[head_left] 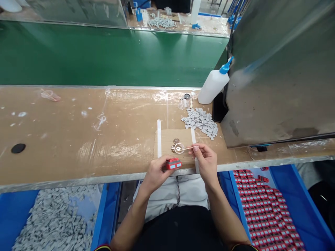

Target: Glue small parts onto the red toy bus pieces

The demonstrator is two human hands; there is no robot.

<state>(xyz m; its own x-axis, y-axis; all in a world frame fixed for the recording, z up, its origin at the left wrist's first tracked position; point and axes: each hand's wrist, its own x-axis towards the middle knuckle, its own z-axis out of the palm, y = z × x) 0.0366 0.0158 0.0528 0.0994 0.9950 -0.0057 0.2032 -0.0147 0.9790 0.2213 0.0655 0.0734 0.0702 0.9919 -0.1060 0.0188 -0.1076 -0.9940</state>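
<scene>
A small red toy vehicle [174,164] with light window panels is pinched in my left hand [157,173], just above the table's front edge. My right hand [205,161] holds a thin stick [188,149] between thumb and fingers. The stick's far end reaches into a small round clear cup [179,148] with white stuff in it. That cup stands on a cardboard piece [167,137] between two white tape strips, beside some dark markings. Behind my right hand lies a loose pile of small grey flat pieces [201,121].
A white bottle with a blue nozzle [213,85] stands near a dark phone [220,108] and a metal panel [282,76]. Below the table are a blue bin of grey pieces [101,223] and one of red vehicles [311,209]. A green belt [104,55] runs behind.
</scene>
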